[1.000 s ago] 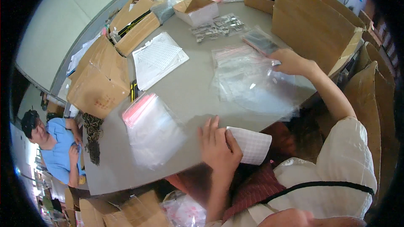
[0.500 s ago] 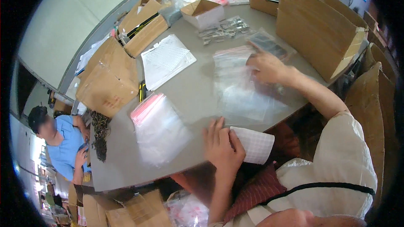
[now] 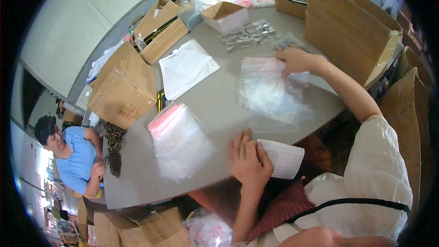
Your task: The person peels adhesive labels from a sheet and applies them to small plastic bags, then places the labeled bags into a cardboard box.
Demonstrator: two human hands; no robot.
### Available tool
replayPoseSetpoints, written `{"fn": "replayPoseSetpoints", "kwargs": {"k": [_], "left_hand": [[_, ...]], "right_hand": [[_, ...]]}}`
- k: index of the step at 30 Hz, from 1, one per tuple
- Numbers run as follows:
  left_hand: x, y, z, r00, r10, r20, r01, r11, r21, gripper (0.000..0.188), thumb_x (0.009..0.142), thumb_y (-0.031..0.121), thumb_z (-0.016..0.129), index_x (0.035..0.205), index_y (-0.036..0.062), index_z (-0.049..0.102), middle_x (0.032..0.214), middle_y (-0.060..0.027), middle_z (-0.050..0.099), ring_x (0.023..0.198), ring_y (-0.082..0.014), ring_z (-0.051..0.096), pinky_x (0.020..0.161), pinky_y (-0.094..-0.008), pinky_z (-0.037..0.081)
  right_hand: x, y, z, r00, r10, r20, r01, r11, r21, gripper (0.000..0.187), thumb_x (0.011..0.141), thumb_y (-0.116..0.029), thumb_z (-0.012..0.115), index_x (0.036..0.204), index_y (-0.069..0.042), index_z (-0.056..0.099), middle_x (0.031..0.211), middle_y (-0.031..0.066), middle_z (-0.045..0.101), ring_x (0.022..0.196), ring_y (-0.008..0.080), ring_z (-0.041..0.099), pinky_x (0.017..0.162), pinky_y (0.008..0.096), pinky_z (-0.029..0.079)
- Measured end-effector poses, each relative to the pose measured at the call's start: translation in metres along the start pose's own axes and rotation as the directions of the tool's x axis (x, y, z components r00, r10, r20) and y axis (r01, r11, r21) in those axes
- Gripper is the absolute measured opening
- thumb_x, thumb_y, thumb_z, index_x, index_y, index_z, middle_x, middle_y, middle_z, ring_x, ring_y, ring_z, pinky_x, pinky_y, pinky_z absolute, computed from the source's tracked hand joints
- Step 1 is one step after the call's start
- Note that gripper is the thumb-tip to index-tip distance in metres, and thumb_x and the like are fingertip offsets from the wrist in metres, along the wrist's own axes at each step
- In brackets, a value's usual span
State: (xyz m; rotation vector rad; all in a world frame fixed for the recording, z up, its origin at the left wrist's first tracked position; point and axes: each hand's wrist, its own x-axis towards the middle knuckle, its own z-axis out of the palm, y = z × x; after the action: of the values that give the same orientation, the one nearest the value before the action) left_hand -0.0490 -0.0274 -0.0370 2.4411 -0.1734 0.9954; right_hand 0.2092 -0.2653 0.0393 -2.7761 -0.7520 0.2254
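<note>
My left hand point(image 3: 247, 160) rests at the near edge of the grey table point(image 3: 215, 105), thumb pinning a white printed sheet point(image 3: 283, 158) that hangs over the edge. My right hand point(image 3: 295, 59) reaches far across and lies flat on a loose pile of clear zip bags point(image 3: 270, 93) with red-striped tops. A second stack of clear zip bags point(image 3: 180, 139) lies to the left of my left hand, apart from it.
Brown cardboard boxes point(image 3: 125, 87) stand at the table's far left and a tall cardboard box point(image 3: 347, 32) at the right. White paper sheets point(image 3: 187, 66), a small open box point(image 3: 226, 16) and small packets point(image 3: 249, 34) lie further back. A person in a blue shirt point(image 3: 75, 155) sits at the left end.
My right hand has drawn back slightly along the clear bags toward their top edge. My left hand stays on the white sheet. The view has shifted a little.
</note>
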Motion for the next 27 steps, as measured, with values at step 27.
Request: {"fn": "replayPoseSetpoints", "kwargs": {"k": [27], "left_hand": [[0.003, 0.005, -0.001, 0.999, 0.033, -0.001, -0.033, 0.997, 0.065, 0.002, 0.088, 0.005, 0.062, 0.09, 0.0038, 0.061, 0.121, -0.0146, 0.07, 0.116, -0.0364, 0.064, 0.105, -0.0552, 0.046]], "right_hand": [[-0.038, -0.033, -0.002, 0.997, -0.07, 0.024, 0.07, 0.997, -0.011, 0.03, 0.082, -0.015, 0.068, 0.108, -0.002, 0.062, 0.117, 0.0218, 0.062, 0.112, 0.0411, 0.057, 0.099, 0.0488, 0.044]]}}
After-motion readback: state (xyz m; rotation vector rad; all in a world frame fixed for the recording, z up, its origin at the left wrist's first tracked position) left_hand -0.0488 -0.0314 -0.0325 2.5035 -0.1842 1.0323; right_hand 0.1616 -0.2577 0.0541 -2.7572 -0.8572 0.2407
